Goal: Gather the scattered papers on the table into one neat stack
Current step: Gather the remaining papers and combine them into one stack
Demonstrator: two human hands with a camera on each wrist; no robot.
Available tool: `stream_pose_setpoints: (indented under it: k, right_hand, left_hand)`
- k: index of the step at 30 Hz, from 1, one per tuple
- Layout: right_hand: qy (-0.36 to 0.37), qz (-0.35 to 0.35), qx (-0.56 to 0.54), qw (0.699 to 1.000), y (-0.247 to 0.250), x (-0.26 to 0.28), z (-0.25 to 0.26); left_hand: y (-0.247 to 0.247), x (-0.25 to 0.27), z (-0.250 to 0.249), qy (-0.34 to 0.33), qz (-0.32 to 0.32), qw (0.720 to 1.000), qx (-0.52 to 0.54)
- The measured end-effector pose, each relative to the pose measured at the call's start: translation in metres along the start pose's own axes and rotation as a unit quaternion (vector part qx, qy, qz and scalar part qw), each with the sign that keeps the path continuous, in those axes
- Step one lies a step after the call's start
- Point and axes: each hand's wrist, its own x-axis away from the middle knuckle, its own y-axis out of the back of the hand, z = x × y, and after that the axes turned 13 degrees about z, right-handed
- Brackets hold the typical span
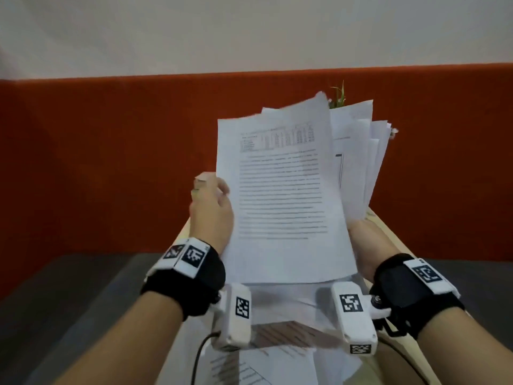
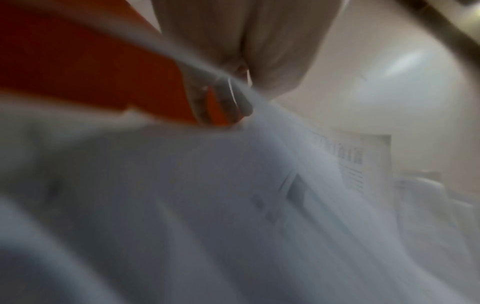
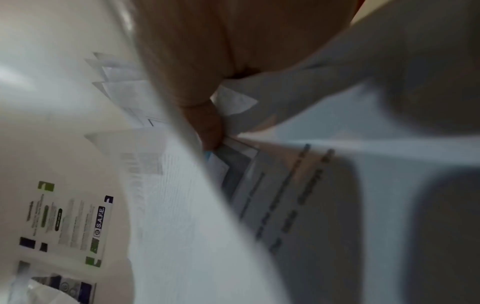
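Note:
A bundle of printed white papers (image 1: pixel 286 190) stands upright in front of me, above the table, its top sheets fanned out unevenly to the right. My left hand (image 1: pixel 215 201) grips the bundle's left edge, thumb on the front sheet. My right hand (image 1: pixel 362 238) holds the lower right side, mostly hidden behind the sheets. In the right wrist view its thumb (image 3: pixel 209 127) pinches several sheets (image 3: pixel 259 185). The left wrist view is blurred, showing fingers (image 2: pixel 228 98) at the edge of the paper (image 2: pixel 207 205). More loose sheets (image 1: pixel 280 337) lie on the table under my wrists.
The light wooden table (image 1: pixel 388 234) is narrow and runs away from me. A small green plant (image 1: pixel 339 96) pokes up behind the bundle. An orange panel (image 1: pixel 111 162) lines the wall ahead, with grey floor (image 1: pixel 69 287) on either side.

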Motion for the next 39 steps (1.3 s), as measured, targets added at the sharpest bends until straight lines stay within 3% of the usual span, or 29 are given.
stream_pose_setpoints:
  k: [4,8,11,14,16,18,20,21,23,28,32,39]
  right_hand:
    - [0.016,0.013,-0.039,0.999,0.004,0.002,0.002]
    - [0.064,0.045,-0.150,0.986,0.011,0.005,0.005]
    - [0.064,0.088,-0.060,0.992,0.009,0.012,0.013]
    - [0.099,0.019,-0.029,0.995,0.018,0.009,0.014]
    - [0.093,-0.026,-0.027,0.995,0.032,0.012,0.016]
    - [0.081,-0.053,-0.002,0.995,0.047,0.015,0.017]
    - [0.067,-0.058,0.016,0.996,0.056,0.015,0.015]
    - [0.060,-0.057,0.024,0.996,0.058,0.015,0.013]
    - [0.049,-0.056,0.033,0.997,0.058,0.016,0.009]
    - [0.042,-0.050,0.018,0.998,0.057,0.017,0.002]
    - [0.047,-0.060,0.015,0.997,0.063,0.014,-0.001]
    - [0.049,-0.075,0.023,0.996,0.070,0.009,-0.003]
  left_hand:
    - [-0.010,0.006,0.007,0.046,0.126,0.984,0.115]
    - [-0.008,0.004,0.006,0.082,0.175,0.961,0.197]
    - [-0.011,0.001,-0.006,0.057,0.185,0.964,0.181]
    - [-0.010,-0.003,-0.011,0.053,0.164,0.974,0.145]
    - [-0.003,-0.003,-0.002,0.133,0.170,0.972,0.095]
    - [0.001,0.007,0.013,0.208,0.297,0.929,-0.079]
    - [-0.006,0.022,0.027,0.209,0.415,0.852,-0.243]
    - [-0.011,0.029,0.032,0.203,0.441,0.823,-0.295]
    - [-0.019,0.038,0.038,0.206,0.451,0.804,-0.328]
    - [-0.024,0.037,0.048,0.252,0.432,0.831,-0.244]
    - [-0.012,0.030,0.041,0.263,0.415,0.831,-0.260]
    - [0.044,0.048,0.050,0.296,0.446,0.773,-0.341]
